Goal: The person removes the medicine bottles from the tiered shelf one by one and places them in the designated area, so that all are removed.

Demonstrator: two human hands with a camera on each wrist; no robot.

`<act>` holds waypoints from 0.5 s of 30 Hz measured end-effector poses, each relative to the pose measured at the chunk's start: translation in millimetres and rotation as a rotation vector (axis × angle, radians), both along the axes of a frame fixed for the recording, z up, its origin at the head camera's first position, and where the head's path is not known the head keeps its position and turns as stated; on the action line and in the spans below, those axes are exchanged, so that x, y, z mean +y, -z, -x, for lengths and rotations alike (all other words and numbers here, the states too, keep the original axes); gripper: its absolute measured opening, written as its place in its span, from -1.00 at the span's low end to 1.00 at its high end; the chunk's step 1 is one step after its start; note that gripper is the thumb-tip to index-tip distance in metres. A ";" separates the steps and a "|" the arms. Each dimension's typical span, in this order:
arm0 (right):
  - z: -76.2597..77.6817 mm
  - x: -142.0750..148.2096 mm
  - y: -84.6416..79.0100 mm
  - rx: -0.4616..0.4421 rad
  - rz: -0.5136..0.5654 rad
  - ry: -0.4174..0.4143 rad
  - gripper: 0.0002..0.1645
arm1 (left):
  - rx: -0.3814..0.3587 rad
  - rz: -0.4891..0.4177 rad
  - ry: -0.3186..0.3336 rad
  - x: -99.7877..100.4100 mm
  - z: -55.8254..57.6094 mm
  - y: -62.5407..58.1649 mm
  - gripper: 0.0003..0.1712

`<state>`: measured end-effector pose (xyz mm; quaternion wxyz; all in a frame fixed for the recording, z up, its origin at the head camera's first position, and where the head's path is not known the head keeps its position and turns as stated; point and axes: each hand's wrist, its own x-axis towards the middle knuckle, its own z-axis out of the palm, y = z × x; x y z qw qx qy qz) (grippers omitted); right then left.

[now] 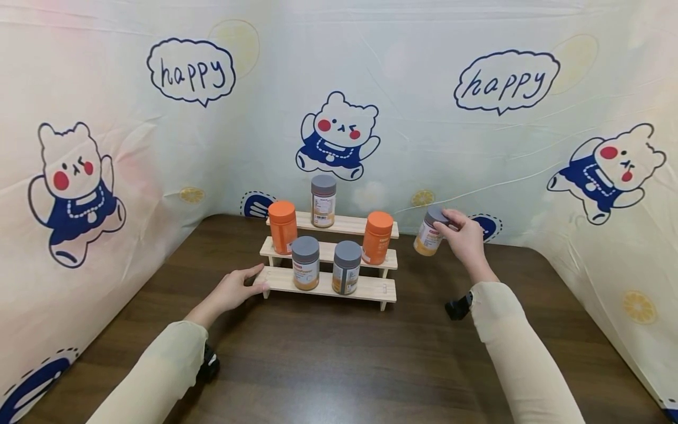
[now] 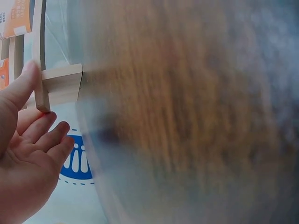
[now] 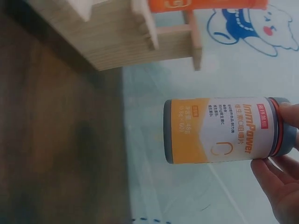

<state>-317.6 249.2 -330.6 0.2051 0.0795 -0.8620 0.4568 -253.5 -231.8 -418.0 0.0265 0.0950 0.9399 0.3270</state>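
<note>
My right hand (image 1: 466, 238) grips a vitamin tablet bottle (image 1: 428, 235) by its grey lid, to the right of a three-step wooden display rack (image 1: 373, 288). In the right wrist view the bottle's white and orange label (image 3: 215, 130) faces the camera. My left hand (image 1: 230, 292) pinches the left end of the rack's lowest step, thumb on top and fingers at its underside. Two grey-lidded bottles, one left (image 1: 305, 265) and one right (image 1: 346, 269), stand on that step. Orange bottles stand at the middle step's left (image 1: 283, 228) and right (image 1: 378, 238). Another grey-lidded bottle (image 1: 323, 203) is on the top step.
The rack stands on a dark wooden table (image 1: 328, 365), near its back edge. A pale cloth (image 1: 424, 118) printed with bears and "happy" bubbles hangs behind and along both sides.
</note>
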 end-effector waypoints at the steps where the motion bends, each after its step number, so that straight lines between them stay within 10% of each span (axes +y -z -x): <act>1: -0.8 1.1 2.7 -0.005 -0.007 0.001 -0.45 | 0.002 0.000 0.002 0.2 0.0 0.4 -0.23; 15: -3.8 7.7 45.7 0.013 0.021 -0.022 -0.46 | -0.024 -0.008 -0.006 -0.1 1.2 1.0 -0.19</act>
